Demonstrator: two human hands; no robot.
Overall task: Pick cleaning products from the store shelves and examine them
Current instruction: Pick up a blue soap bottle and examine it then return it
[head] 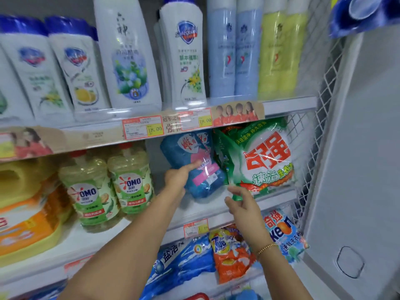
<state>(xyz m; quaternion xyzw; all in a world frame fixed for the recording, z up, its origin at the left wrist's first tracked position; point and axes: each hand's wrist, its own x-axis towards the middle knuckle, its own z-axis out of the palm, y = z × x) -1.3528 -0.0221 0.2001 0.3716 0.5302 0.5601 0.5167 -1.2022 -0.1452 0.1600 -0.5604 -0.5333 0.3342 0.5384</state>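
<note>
A blue detergent bag (pixel 203 182) with a pink label leans on the middle shelf (pixel 207 207). My left hand (pixel 178 177) grips its left edge, fingers laid across its front. Right beside it stands a green detergent bag (pixel 263 161) with big red characters. My right hand (pixel 243 204) is just below it and pinches its lower left corner between thumb and fingers. A gold bracelet (pixel 267 247) is on that wrist.
Two green OMO bottles (pixel 110 187) and a yellow jug (pixel 23 204) stand left on the same shelf. Tall white and pastel bottles (pixel 184 55) fill the shelf above. Tide (pixel 231 254) and other bags lie below. A wire mesh side (pixel 318 131) and a grey wall close off the right.
</note>
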